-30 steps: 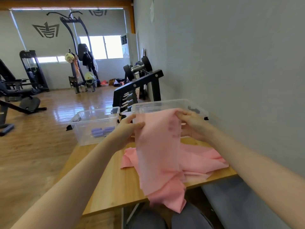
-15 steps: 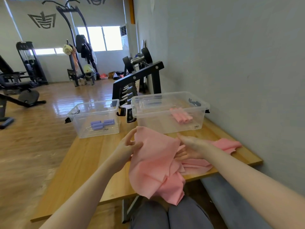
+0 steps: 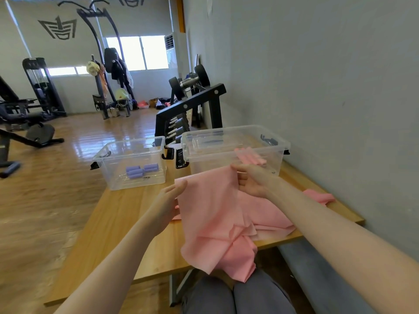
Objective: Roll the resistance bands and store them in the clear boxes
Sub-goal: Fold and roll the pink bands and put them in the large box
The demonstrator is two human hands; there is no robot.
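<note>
Two hands hold the top edge of a pink resistance band (image 3: 210,214) above our wooden table (image 3: 118,214). Our left hand (image 3: 166,206) grips the band's corner at 9 o'clock, thumb curled over the front of the sheet and the other fingers hidden behind it. Our right hand (image 3: 254,177) pinches the opposite corner at 3 o'clock, the edge caught between its thumb and curled fingers. The band hangs from both grips, drapes over the table's near edge at 6 o'clock and ends above our knees, lying across more loose pink bands (image 3: 272,216) heaped on the tabletop. At 12 o'clock, just beyond the right hand, stands a clear box (image 3: 235,141) holding pink rolls (image 3: 249,156). At 10 o'clock, a second clear box (image 3: 127,152) holds purple rolls (image 3: 141,169). Both boxes stand open.
</note>
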